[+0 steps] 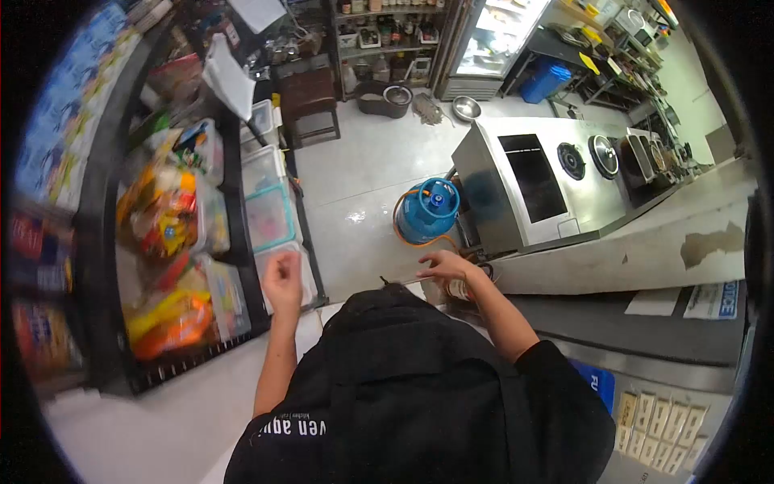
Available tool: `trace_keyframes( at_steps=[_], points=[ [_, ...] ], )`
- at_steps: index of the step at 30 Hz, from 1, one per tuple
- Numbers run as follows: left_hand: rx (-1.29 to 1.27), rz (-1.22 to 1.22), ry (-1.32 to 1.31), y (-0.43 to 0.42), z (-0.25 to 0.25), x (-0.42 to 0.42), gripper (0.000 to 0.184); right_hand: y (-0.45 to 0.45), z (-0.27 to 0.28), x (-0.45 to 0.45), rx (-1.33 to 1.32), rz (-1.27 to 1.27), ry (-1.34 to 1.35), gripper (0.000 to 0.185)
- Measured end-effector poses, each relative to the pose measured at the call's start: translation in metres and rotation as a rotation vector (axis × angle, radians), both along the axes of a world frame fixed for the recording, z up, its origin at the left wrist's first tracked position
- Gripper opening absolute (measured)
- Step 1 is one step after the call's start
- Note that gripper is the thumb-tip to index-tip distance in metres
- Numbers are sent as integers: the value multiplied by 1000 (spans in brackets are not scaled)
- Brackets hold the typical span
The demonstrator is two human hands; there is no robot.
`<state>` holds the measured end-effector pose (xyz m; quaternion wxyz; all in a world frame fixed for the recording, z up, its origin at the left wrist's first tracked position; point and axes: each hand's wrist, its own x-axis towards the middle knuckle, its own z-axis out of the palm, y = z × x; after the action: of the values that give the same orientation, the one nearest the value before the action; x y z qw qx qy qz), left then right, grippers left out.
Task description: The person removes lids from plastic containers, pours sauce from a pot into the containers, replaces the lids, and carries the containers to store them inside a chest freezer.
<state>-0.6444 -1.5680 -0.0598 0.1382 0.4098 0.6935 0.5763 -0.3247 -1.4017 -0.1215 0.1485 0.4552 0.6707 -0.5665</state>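
My left hand (282, 282) is raised at the left with its fingers curled together, and nothing shows in it. It is nearest to the lidded plastic containers (268, 211) along the shelf's edge. On the other side, my right hand (442, 264) holds nothing, its fingers loosely apart. Just beyond it a blue gas cylinder (423, 218) stands upright on the floor, with an orange hose around it. Both forearms reach forward from black sleeves.
A black shelf (230, 274) with packaged goods runs along the left. To the right are a steel stove (516, 181) and a pale ledge (613, 262). Farther off stand a brown stool (308, 95), a metal bowl (466, 108), a blue bin (546, 82) and a lit fridge (493, 44).
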Motion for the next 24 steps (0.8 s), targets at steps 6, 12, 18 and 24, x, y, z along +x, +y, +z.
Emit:
trace_keyframes(
  at_steps=[6, 12, 18, 24],
  points=[
    [124, 83, -126, 138, -20, -64, 16, 49, -147, 131, -226, -1227, 575, 60],
    [90, 48, -140, 274, -66, -90, 22, 183, -142, 111, -567, -236, -500, 50],
    [3, -323, -123, 534, -187, -90, 20, 444, -301, -51, 467, -429, 16, 46],
    [95, -522, -135, 741, -168, -128, 31, 645, -168, -192, 543, 73, 538, 37]
  ],
)
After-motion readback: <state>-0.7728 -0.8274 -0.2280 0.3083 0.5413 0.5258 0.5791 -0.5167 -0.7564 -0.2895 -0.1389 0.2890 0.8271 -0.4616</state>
